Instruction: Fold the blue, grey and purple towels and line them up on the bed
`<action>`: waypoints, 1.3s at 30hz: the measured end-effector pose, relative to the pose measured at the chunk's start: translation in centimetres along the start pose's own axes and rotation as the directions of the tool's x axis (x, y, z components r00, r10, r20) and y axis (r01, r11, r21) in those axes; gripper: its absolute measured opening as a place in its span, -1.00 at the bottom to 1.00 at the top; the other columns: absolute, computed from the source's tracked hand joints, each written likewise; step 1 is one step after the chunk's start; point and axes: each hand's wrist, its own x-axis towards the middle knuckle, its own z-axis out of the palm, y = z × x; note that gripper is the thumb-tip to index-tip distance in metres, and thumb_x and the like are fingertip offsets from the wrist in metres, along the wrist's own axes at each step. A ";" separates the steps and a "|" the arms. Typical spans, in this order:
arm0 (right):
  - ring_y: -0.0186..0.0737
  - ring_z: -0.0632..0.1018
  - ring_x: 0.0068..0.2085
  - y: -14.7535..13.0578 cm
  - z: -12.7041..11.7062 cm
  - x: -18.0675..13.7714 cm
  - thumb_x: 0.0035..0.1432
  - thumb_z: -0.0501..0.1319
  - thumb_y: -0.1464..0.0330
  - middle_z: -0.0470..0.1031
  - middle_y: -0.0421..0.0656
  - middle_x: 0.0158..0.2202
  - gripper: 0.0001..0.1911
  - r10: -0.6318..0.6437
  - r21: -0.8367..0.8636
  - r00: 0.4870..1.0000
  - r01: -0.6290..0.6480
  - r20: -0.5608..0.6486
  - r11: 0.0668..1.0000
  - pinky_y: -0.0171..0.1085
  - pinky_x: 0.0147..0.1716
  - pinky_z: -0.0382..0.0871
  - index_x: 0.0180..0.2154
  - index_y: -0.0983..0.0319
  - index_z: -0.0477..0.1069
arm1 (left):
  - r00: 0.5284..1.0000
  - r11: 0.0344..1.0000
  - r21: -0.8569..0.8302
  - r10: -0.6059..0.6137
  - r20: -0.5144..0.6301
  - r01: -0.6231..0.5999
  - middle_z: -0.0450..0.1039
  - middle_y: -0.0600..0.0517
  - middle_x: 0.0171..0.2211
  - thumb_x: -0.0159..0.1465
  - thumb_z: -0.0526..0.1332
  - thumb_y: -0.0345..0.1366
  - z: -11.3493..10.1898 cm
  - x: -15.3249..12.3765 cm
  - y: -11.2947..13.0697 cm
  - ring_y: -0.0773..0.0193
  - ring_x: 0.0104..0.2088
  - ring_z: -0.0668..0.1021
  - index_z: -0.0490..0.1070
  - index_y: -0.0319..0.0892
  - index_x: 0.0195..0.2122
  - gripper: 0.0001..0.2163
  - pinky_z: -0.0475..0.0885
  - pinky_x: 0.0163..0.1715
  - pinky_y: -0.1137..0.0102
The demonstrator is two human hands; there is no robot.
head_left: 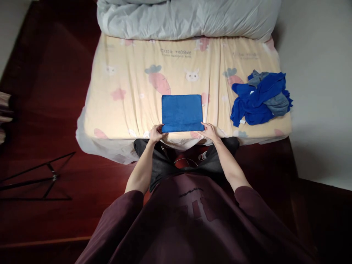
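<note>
A blue cloth, flat and rectangular like a small towel, lies on the bed near its front edge. My left hand pinches its near left corner, thumb and fingers closed on the fabric. At the near right corner, my right hand grips the same cloth between thumb and fingers. The cloth looks smooth, with a faint crease running along its near side.
A crumpled pile of blue and grey cloths lies on the bed's right side. Beneath everything is a yellow rabbit-print sheet. A grey quilt is bunched at the far end. A black tripod stands on the floor at left.
</note>
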 end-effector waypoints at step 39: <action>-0.07 0.50 0.32 -4.5 0.6 1.4 0.22 0.08 0.68 0.50 0.00 0.26 -0.41 -0.190 -0.302 0.961 0.244 0.199 0.921 0.00 0.35 0.31 0.19 0.26 0.56 | 0.901 0.901 0.209 0.310 0.304 -0.381 0.44 -0.16 0.30 0.30 0.06 -0.46 1.7 1.3 2.0 0.01 0.37 0.41 0.51 -0.13 0.20 -0.52 0.16 0.46 0.00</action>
